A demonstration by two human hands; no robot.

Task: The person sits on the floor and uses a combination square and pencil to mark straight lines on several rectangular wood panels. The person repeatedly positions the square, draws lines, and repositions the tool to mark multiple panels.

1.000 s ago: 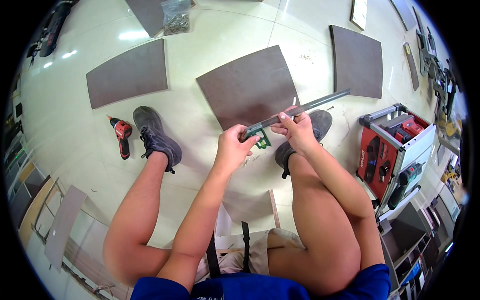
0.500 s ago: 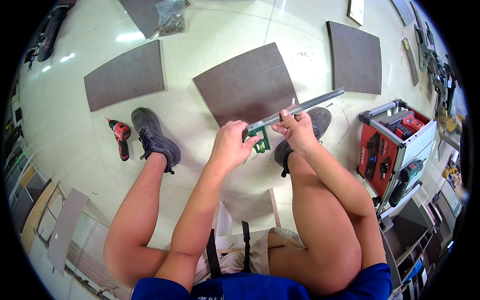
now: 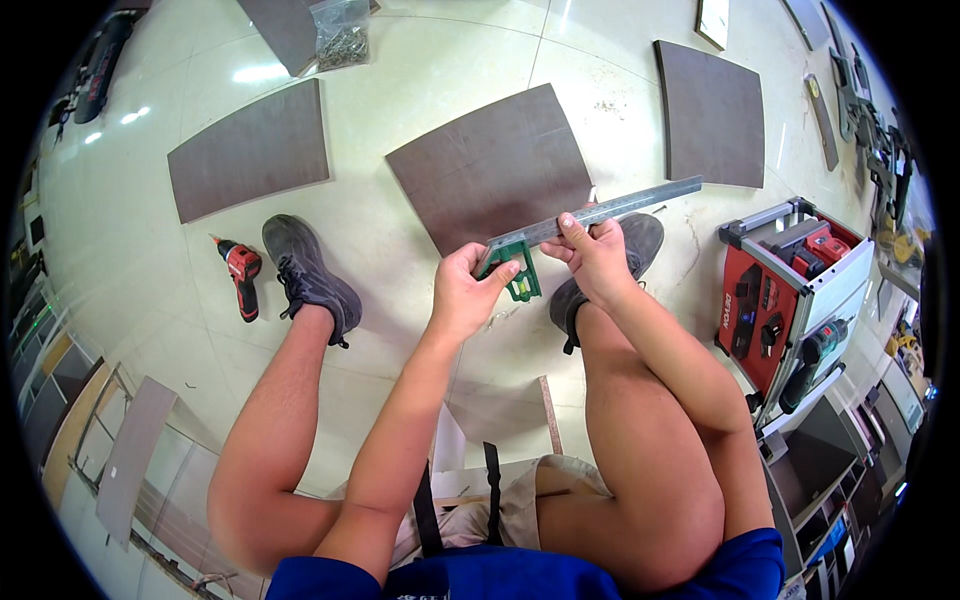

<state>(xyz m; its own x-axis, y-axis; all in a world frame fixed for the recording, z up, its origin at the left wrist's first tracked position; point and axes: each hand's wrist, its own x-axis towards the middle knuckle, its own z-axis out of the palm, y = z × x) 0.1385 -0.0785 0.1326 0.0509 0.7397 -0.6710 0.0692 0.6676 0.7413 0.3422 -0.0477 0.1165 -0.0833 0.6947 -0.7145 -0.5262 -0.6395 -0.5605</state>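
Between my hands is a combination square (image 3: 640, 203) with a long steel ruler blade and a green head that has a small level vial. My left hand (image 3: 468, 290) grips the green head at the blade's left end, thumb across it. Fingers of my right hand (image 3: 590, 258) pinch the blade near its middle, and something thin and pale pokes up behind them. The blade slants up to the right, its graduated face showing. Beneath it, on the floor, lies a brown board (image 3: 490, 160), partly covered by the tool.
More brown boards lie at the left (image 3: 250, 150) and right (image 3: 710, 115). A red cordless drill (image 3: 241, 275) rests beside my left shoe (image 3: 305, 275). A red tool case (image 3: 765, 300) stands at the right. Farther off lies a clear bag of screws (image 3: 343, 45).
The combination square has rolled in my hands, so its blade now shows its flat face and more of the green head is visible. My left hand has shifted slightly right.
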